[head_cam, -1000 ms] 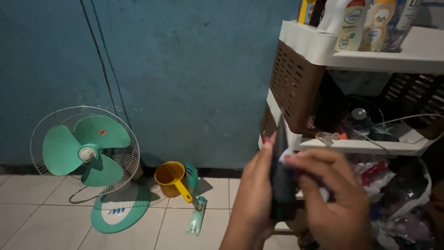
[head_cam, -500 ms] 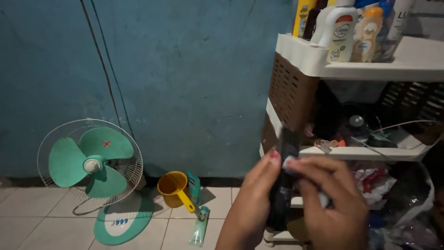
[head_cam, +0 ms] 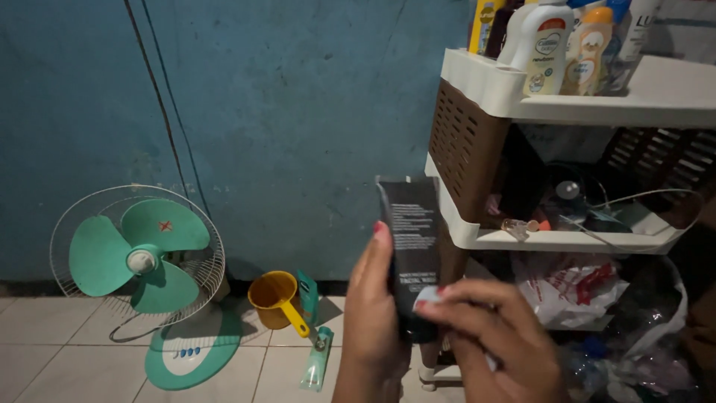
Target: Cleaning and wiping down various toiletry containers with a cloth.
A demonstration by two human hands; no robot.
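I see my left hand [head_cam: 373,313] gripping a black tube [head_cam: 410,246] held upright, long axis vertical, flat crimped end up, pale print facing me. My right hand [head_cam: 492,339] pinches its lower end. It sits before the brown-and-white shelf rack [head_cam: 477,112]; white and yellow bottles [head_cam: 552,37] stand on top.

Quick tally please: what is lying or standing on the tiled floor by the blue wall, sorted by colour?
Green: 3, the fan, the upright packet behind the scoop, and the flat tube
Yellow: 1, the scoop
Total: 4
Not counted: the black tube held in the left hand and right hand.
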